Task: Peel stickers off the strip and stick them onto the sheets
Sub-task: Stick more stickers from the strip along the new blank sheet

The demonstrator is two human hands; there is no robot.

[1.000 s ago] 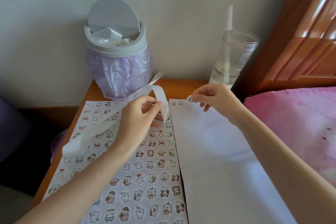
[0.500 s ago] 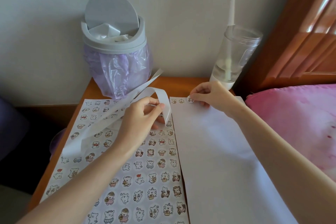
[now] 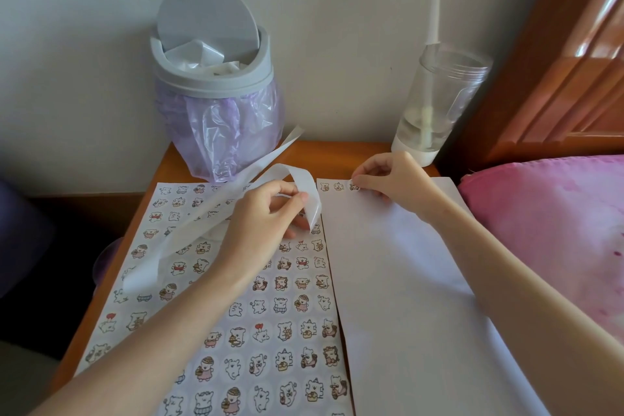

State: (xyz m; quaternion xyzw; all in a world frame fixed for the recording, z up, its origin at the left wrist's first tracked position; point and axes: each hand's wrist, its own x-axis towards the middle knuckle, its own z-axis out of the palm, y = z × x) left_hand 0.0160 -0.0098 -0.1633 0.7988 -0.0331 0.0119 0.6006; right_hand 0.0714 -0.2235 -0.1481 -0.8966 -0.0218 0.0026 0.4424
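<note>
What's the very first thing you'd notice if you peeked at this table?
Probably the big sticker sheet, covered in rows of little cartoon animals, on the left of the table. Over it the left hand holds a curling white strip, while the right hand holds a tiny sticker against the top edge of the nearly blank sheet beside it. Behind stands a grey bin with a purple bag.
</note>
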